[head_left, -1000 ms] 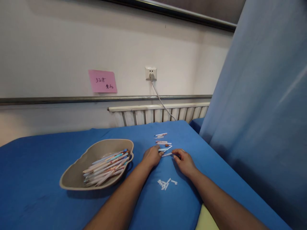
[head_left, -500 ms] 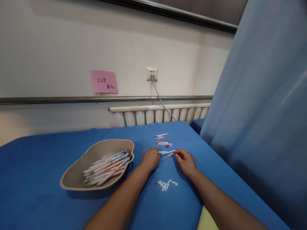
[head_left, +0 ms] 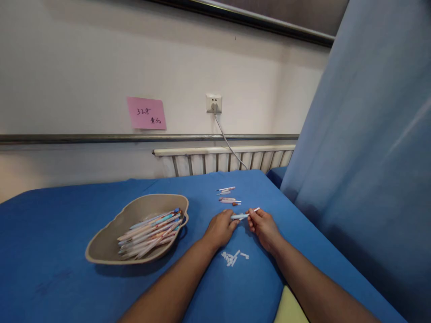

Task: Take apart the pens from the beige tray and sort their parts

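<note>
My left hand [head_left: 220, 228] is closed around the back of a light-blue pen [head_left: 238, 216], above the blue cloth. From the right, my right hand [head_left: 264, 228] pinches at the pen's other end. A thin white stick [head_left: 257, 209] pokes up out of its fingers. Whether the stick and the pen are joined is hidden by the fingertips. Nearer to me lies a loose pile of small white pieces [head_left: 230, 258], apart from both hands. Just beyond the hands several pens and thin pen parts [head_left: 230, 200] lie in small groups.
At the left stands a beige basin [head_left: 104, 242] holding a heap of pens [head_left: 151, 235]. Blue cloth [head_left: 54, 233] covers the table. A blue curtain [head_left: 363, 134] hangs at the right. Behind are a white radiator [head_left: 215, 151] and a socket [head_left: 214, 103] with a cable.
Both hands have shifted slightly right and closer together, the light-blue pen moving with them. The white stick now sticks out past the right fingers. A pen that lay between the hands no longer shows.
</note>
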The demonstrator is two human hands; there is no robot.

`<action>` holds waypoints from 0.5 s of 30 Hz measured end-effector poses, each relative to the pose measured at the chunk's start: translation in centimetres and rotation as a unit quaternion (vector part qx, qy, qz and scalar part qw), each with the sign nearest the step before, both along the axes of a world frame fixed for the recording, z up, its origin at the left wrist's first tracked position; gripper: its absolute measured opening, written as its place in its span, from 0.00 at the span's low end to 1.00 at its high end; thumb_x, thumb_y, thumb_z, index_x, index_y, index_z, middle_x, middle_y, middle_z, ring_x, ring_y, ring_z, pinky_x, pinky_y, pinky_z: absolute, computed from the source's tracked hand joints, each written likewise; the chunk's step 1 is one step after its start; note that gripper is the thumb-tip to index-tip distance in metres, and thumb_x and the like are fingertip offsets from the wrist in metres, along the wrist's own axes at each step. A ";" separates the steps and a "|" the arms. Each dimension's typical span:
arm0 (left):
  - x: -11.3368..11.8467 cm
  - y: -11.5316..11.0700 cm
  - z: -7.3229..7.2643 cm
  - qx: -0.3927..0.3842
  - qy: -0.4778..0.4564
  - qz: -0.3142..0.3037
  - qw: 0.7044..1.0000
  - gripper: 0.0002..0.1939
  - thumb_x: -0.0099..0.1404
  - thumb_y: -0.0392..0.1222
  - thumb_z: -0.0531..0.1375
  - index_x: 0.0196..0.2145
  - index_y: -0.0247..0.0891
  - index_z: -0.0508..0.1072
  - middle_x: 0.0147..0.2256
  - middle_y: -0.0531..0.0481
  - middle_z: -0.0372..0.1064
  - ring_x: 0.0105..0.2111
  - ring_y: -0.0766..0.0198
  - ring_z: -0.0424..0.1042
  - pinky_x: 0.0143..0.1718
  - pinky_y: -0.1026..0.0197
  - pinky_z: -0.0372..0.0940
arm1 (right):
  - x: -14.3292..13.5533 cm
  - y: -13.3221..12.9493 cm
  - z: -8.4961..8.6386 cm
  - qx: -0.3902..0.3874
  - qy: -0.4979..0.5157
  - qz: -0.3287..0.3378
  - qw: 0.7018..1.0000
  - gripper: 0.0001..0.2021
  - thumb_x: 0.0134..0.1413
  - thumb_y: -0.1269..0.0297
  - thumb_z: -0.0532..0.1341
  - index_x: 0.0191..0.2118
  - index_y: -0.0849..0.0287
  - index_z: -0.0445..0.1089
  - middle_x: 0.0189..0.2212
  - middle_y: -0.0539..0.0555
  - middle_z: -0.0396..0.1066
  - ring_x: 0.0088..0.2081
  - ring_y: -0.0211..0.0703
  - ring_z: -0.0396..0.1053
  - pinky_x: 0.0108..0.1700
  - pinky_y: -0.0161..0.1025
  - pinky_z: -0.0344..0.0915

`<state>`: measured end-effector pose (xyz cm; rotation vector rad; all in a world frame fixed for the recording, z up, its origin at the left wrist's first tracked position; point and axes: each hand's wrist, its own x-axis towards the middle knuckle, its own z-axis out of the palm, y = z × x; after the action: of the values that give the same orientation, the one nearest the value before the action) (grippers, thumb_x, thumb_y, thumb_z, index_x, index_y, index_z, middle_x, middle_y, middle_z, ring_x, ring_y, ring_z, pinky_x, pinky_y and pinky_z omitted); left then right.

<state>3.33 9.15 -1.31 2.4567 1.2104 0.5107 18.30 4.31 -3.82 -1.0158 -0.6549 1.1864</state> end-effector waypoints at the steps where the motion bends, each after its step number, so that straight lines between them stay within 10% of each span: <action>1: 0.0 0.0 0.1 -0.006 -0.012 0.001 1.000 0.09 0.63 0.46 0.55 0.34 0.38 0.70 0.33 0.49 0.71 0.35 0.60 0.70 0.34 0.63 0.60 | 0.1 0.0 0.0 -0.002 0.013 0.000 1.000 0.18 0.39 0.51 0.68 0.27 0.62 0.68 0.17 0.45 0.62 0.17 0.29 0.56 0.18 0.28 0.52; 15: -1.4 2.9 -1.0 -0.072 -0.138 -0.003 0.988 0.21 0.66 0.52 0.46 0.31 0.36 0.73 0.28 0.52 0.70 0.31 0.62 0.68 0.32 0.63 0.59 | 3.2 0.6 -0.1 0.038 0.131 -0.085 0.987 0.10 0.42 0.61 0.69 0.28 0.60 0.69 0.22 0.47 0.65 0.20 0.30 0.59 0.18 0.27 0.58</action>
<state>1.92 12.06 -2.29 2.1828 1.0848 0.7088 21.51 4.96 -3.94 -0.8162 -0.3943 1.1116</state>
